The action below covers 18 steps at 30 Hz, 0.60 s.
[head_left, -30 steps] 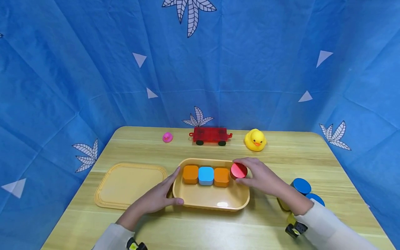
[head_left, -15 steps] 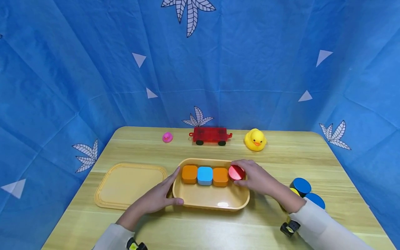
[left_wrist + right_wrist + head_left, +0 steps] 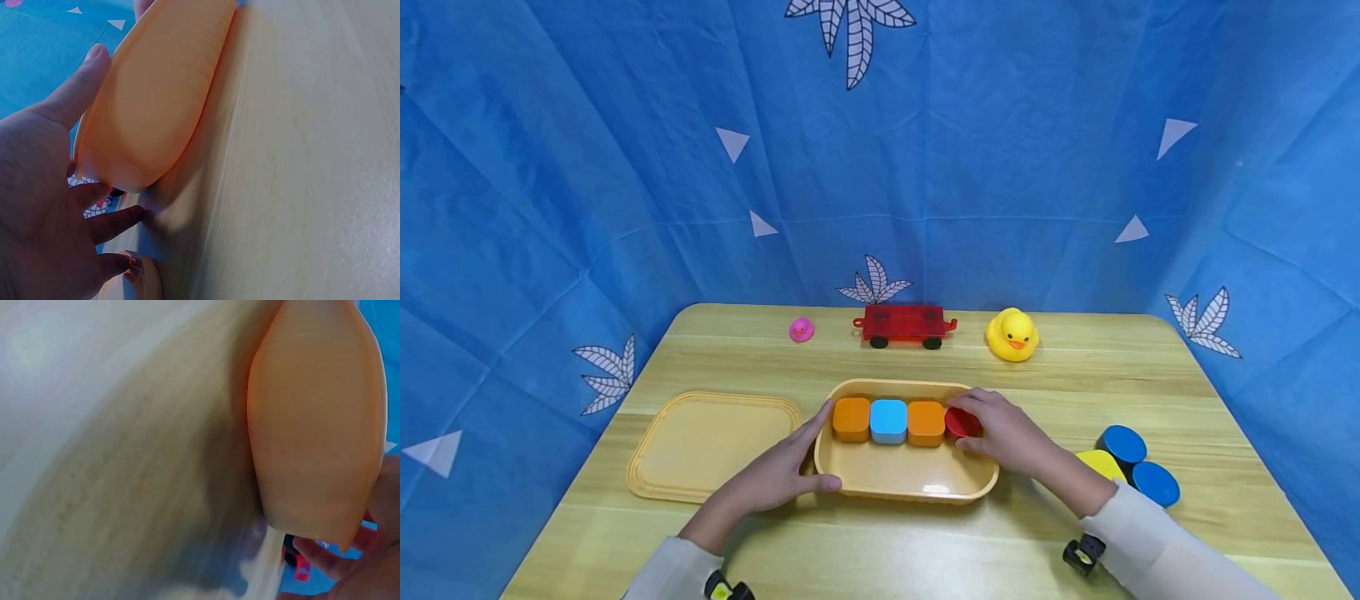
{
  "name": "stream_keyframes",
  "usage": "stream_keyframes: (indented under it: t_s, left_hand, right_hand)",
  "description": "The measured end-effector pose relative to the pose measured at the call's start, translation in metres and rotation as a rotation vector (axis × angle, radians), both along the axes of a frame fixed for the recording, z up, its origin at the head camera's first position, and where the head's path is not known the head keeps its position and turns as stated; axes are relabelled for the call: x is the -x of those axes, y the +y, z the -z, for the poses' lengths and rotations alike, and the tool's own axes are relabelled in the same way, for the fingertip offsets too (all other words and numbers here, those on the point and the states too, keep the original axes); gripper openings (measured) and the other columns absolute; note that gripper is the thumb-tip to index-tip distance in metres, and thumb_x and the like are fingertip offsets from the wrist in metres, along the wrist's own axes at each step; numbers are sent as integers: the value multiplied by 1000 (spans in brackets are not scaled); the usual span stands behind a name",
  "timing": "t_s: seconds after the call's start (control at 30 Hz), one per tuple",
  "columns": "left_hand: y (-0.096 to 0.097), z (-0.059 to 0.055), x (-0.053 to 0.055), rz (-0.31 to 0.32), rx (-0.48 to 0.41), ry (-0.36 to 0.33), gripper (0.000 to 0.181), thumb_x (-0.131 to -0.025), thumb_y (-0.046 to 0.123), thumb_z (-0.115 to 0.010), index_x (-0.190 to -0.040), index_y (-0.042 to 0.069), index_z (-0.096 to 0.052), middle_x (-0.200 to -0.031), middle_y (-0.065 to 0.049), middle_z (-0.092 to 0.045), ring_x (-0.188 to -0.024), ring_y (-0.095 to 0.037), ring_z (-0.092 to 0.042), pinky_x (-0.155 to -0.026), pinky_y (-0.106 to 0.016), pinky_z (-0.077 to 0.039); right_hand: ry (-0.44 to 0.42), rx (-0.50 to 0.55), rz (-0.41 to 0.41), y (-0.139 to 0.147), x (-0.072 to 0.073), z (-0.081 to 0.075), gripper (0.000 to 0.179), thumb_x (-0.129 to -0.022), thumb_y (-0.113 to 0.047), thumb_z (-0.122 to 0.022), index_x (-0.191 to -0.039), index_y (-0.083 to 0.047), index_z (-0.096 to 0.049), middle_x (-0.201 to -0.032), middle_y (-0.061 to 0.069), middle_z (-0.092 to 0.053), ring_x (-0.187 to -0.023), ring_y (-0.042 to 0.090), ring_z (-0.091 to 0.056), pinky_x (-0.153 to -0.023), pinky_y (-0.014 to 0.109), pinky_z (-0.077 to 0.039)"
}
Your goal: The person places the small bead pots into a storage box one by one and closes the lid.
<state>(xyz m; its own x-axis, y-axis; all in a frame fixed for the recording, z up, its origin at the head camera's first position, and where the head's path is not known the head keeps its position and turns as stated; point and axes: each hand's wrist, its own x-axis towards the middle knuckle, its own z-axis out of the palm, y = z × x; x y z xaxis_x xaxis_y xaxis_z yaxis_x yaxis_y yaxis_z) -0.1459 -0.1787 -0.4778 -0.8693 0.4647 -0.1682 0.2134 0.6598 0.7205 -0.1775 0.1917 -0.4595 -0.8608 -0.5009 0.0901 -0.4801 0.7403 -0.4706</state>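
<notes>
A yellow-orange plastic box (image 3: 910, 483) stands before me, with a row of blocks along its far side: an orange block (image 3: 852, 419), a light blue block (image 3: 888, 422) and another orange block (image 3: 926, 423). At the row's right end, my right hand (image 3: 1011, 437) pinches a round red block (image 3: 962, 423) inside the box; in the right wrist view the box wall (image 3: 315, 425) hides that grip. My left hand (image 3: 778, 471) rests against the box's left end, fingers and thumb extended, thumb at the near rim. The left wrist view shows its other fingers (image 3: 119, 224) spread beside the box.
A matching lid (image 3: 711, 446) lies on the table to the left. Behind the box are a pink duck (image 3: 802, 330), a red toy wagon (image 3: 904, 325) and a yellow duck (image 3: 1012, 335). Blue round blocks (image 3: 1156, 484) and a yellow block (image 3: 1101, 463) lie right, near my right forearm.
My right hand has moved slightly left and down with the red block, which now sits lower in the box beside the orange one. The row has shifted slightly left; my left hand has stayed put.
</notes>
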Motion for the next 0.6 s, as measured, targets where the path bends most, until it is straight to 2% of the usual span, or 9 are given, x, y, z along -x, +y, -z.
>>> stream_keyframes:
  t_s: [0.43,0.6]
  left_hand:
    - [-1,0,1,6,-3,16,112,-89,51,-77,-166,35,2,-173,0,-11,-156,-32,-22,-124,-56,-24]
    - [-2,1,1,9,7,16,112,-89,52,-76,-166,36,3,-173,0,-10,-156,-33,-22,-124,-57,-24]
  right_hand:
    - [-5,28,22,-1,-2,-3,58,-84,-14,-87,-137,-5,-65,-131,13,-64,-109,29,-61,-91,47,-56]
    - [-7,72,42,9,-9,-9,56,-86,-17,-85,-138,-6,-64,-132,11,-65,-116,32,-61,-97,52,-55]
